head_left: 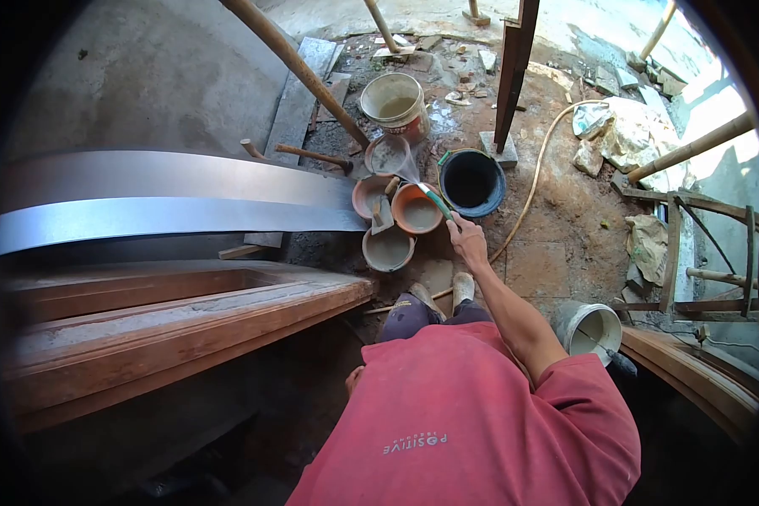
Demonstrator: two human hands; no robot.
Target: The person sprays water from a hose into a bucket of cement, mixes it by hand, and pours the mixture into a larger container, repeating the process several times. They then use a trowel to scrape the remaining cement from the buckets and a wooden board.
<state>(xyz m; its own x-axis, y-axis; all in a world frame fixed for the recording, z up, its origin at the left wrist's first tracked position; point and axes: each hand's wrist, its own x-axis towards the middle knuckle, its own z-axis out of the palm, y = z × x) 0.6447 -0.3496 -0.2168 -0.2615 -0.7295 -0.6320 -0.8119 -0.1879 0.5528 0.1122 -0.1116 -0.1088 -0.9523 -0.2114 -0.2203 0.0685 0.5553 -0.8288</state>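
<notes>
My right hand point(467, 239) is closed round the green handle of a dipper point(435, 201). The pale, blurred scoop end reaches over a small tub point(369, 158) at the back of a cluster. Around it stand a pinkish tub point(357, 204), an orange tub point(437, 221) and a grey-rimmed tub point(388, 268), all holding greyish contents. A trowel point(381, 218) with a wooden handle rests across the tubs. Just right of the dipper is a black bucket point(497, 198) of dark liquid. My left hand point(354, 381) is beside my hip, mostly hidden by the red shirt.
A large white bucket point(417, 128) and a hammer point(314, 158) lie beyond the tubs. Long metal sheets point(185, 215) and a wooden frame point(202, 337) extend left. A hose point(535, 177), sacks point(641, 139), poles and another bucket point(609, 331) are on the right.
</notes>
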